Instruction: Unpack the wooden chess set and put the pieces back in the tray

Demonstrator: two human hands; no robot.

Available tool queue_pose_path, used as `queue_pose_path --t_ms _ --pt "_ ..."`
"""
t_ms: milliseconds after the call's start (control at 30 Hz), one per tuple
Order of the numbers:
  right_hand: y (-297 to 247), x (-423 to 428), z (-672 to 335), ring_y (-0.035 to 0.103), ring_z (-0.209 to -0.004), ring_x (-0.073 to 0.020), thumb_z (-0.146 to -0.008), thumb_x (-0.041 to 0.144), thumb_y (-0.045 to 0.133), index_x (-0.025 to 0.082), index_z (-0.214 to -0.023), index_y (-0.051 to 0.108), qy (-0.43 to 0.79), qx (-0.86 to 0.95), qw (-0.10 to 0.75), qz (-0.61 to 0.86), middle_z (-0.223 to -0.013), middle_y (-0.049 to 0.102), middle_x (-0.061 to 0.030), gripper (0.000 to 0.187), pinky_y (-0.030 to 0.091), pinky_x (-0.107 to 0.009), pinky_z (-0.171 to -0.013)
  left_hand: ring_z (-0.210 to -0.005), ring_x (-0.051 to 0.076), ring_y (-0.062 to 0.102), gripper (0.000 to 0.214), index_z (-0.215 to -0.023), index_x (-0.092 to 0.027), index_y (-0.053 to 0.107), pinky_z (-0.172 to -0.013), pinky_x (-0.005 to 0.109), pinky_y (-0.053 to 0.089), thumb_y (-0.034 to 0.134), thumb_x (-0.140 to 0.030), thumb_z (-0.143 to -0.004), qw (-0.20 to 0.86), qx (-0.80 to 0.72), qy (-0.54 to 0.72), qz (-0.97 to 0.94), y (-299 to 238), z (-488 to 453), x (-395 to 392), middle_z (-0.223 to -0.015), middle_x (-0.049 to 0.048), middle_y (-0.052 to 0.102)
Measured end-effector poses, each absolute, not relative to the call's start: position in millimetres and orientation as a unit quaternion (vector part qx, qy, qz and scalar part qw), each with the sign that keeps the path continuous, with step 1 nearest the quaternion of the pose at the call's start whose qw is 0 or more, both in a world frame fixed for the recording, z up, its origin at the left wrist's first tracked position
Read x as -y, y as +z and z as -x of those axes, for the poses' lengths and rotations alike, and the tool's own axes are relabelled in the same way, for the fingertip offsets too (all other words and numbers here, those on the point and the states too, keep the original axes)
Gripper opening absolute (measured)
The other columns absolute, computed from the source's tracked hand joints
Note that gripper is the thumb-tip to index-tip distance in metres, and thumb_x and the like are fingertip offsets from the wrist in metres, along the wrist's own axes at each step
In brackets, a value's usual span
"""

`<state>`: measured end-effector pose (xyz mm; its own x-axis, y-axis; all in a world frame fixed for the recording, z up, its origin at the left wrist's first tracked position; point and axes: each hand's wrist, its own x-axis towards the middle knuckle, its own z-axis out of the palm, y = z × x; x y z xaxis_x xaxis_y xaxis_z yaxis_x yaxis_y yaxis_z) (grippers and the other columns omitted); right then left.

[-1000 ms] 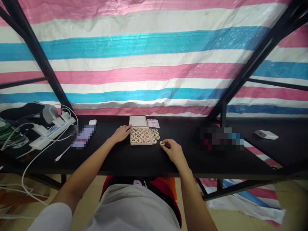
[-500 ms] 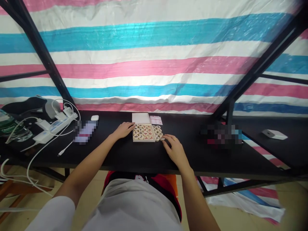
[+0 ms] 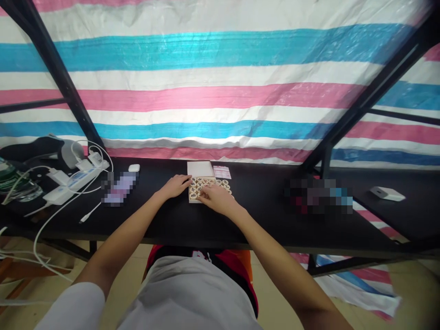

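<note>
A shallow white box (image 3: 189, 200) holds rows of round Chinese chess pieces (image 3: 193, 188) with black or red characters. Its lid (image 3: 200, 169) lies behind it. My left hand (image 3: 176, 186) rests with outstretched fingers against the box's left edge. Over the box is my right hand (image 3: 216, 198), its fingers bent down in a pinch on a Chinese chess piece among the rows; the piece is mostly hidden. Just right of the box, several loose pieces (image 3: 225, 184) lie on the black table, partly covered by my right hand.
A pink-and-white printed card (image 3: 222, 172) lies behind the loose pieces. To the left are a phone (image 3: 120, 189), a white earbud case (image 3: 134, 168), a power strip (image 3: 68, 187) with cables, and a bottle (image 3: 17, 181). A white adapter (image 3: 387, 193) sits far right.
My right hand has moved left from the loose pieces to over the box, covering its right part. My left hand has stayed at the box's left edge.
</note>
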<state>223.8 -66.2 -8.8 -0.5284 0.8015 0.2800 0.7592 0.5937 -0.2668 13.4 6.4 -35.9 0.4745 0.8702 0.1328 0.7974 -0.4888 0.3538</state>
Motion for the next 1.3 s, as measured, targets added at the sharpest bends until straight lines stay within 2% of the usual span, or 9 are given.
queue_pose_path --t_ms 100,233,300,433,533,700,967,1133,1300 --pt "-8 62 -218 0.057 -0.073 -0.0170 -0.079 0.033 0.064 0.019 -0.080 0.064 0.117 0.851 0.179 0.480 -0.077 0.065 -0.0039 0.014 0.042 -0.027 -0.067 -0.122 0.024 0.047 0.056 -0.134 -0.022 0.048 -0.104 0.034 0.031 0.026 -0.054 -0.093 0.122 -0.487 0.150 -0.852 -37 -13 -8 -0.136 0.0063 0.051" --pt "8 52 -233 0.057 -0.069 -0.0147 -0.074 0.027 0.064 0.020 -0.079 0.064 0.160 0.847 0.183 0.473 -0.077 0.065 -0.0024 0.009 0.042 -0.025 -0.064 -0.122 0.024 0.046 0.057 -0.134 -0.023 0.048 -0.104 0.035 0.031 0.026 -0.055 -0.093 0.128 -0.492 0.147 -0.849 -36 -13 -7 -0.136 0.0064 0.051" --pt "15 40 -256 0.059 -0.069 -0.0146 -0.075 0.027 0.061 0.021 -0.085 0.065 0.168 0.818 0.234 0.498 -0.079 0.067 -0.0021 0.013 0.043 -0.025 -0.064 -0.123 0.025 0.046 0.058 -0.134 -0.023 0.048 -0.103 0.036 0.032 0.026 -0.056 -0.092 0.134 -0.492 0.146 -0.848 -35 -13 -6 -0.136 0.0062 0.051" --pt "6 8 -311 0.060 -0.077 -0.0173 -0.074 0.027 0.057 0.017 -0.095 0.065 0.101 0.700 0.371 0.602 -0.087 0.068 -0.0058 0.024 0.046 -0.030 -0.074 -0.123 0.027 0.045 0.058 -0.134 -0.022 0.048 -0.103 0.037 0.032 0.026 -0.056 -0.092 0.141 -0.492 0.148 -0.846 -32 -13 -3 -0.136 0.0075 0.051" --pt "-19 -8 -335 0.062 -0.078 -0.0177 -0.072 0.026 0.057 0.016 -0.101 0.064 0.114 0.654 0.390 0.638 -0.088 0.068 -0.0060 0.032 0.047 -0.033 -0.079 -0.121 0.027 0.046 0.057 -0.134 -0.023 0.048 -0.102 0.037 0.033 0.027 -0.055 -0.092 0.140 -0.494 0.140 -0.847 -29 -13 -2 -0.135 0.0085 0.051" --pt "-47 -16 -338 0.063 -0.081 -0.0167 -0.069 0.022 0.060 0.018 -0.102 0.065 0.127 0.674 0.360 0.632 -0.091 0.069 -0.0054 0.033 0.048 -0.032 -0.081 -0.121 0.027 0.046 0.058 -0.136 -0.022 0.045 -0.101 0.037 0.034 0.029 -0.056 -0.092 0.136 -0.496 0.131 -0.847 -29 -12 -2 -0.133 0.0105 0.052" --pt "-55 -21 -351 0.065 -0.089 -0.0179 -0.066 0.013 0.062 0.016 -0.100 0.067 0.213 0.685 0.311 0.624 -0.096 0.071 -0.0070 0.034 0.049 -0.033 -0.085 -0.121 0.027 0.047 0.058 -0.136 -0.021 0.045 -0.102 0.036 0.034 0.029 -0.055 -0.092 0.133 -0.487 0.129 -0.854 -30 -13 -3 -0.134 0.0104 0.052" --pt "-54 -20 -346 0.065 -0.082 -0.0151 -0.061 0.004 0.061 0.016 -0.101 0.066 0.255 0.694 0.313 0.597 -0.095 0.071 -0.0057 0.042 0.051 -0.030 -0.080 -0.120 0.027 0.048 0.058 -0.136 -0.021 0.044 -0.101 0.036 0.034 0.029 -0.055 -0.092 0.130 -0.488 0.125 -0.854 -28 -12 -2 -0.133 0.0096 0.053" --pt "-49 -16 -341 0.063 -0.077 -0.0141 -0.061 0.003 0.060 0.016 -0.104 0.065 0.247 0.704 0.298 0.596 -0.099 0.069 -0.0067 0.045 0.051 -0.028 -0.075 -0.120 0.027 0.048 0.059 -0.136 -0.021 0.044 -0.101 0.036 0.034 0.029 -0.056 -0.092 0.133 -0.487 0.126 -0.854 -29 -12 -3 -0.132 0.0107 0.053"
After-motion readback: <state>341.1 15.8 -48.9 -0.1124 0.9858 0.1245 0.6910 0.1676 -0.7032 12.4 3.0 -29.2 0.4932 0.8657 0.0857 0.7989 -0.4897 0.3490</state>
